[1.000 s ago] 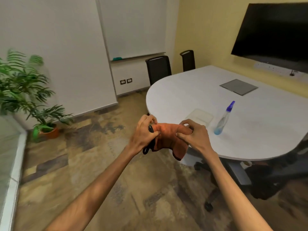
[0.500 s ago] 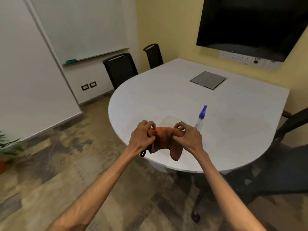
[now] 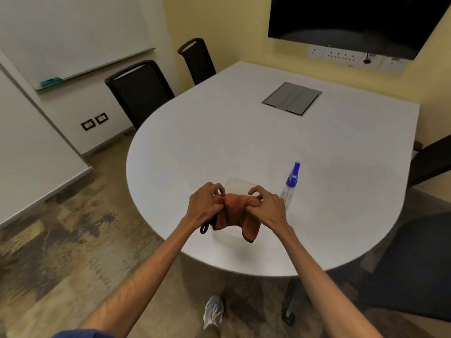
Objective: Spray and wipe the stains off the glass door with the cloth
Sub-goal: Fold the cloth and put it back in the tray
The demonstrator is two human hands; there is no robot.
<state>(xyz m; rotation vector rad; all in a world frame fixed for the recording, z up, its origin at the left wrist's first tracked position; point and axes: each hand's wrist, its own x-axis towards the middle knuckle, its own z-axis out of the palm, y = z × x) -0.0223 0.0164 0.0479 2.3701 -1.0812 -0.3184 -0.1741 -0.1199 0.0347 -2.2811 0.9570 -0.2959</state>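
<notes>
An orange cloth [image 3: 235, 214] is bunched between both hands above the near edge of the white table [image 3: 244, 147]. My left hand [image 3: 206, 206] grips its left end and also holds a small black loop that hangs below the fist. My right hand [image 3: 267, 207] pinches the cloth's right end, and a flap of cloth droops under it. A clear spray bottle [image 3: 289, 189] with a blue nozzle stands upright on the table just right of my right hand. The glass door is out of view.
A clear shallow plastic container [image 3: 238, 185] lies on the table under the cloth. Black chairs [image 3: 139, 92] stand at the table's far left and right sides. A grey cable hatch [image 3: 291, 98] sits in the tabletop. A dark screen [image 3: 353, 20] hangs on the yellow wall.
The view has swung right and down toward the table; the plant and glass at the left have left the frame. Both hands keep hold of the cloth, now over the table edge.
</notes>
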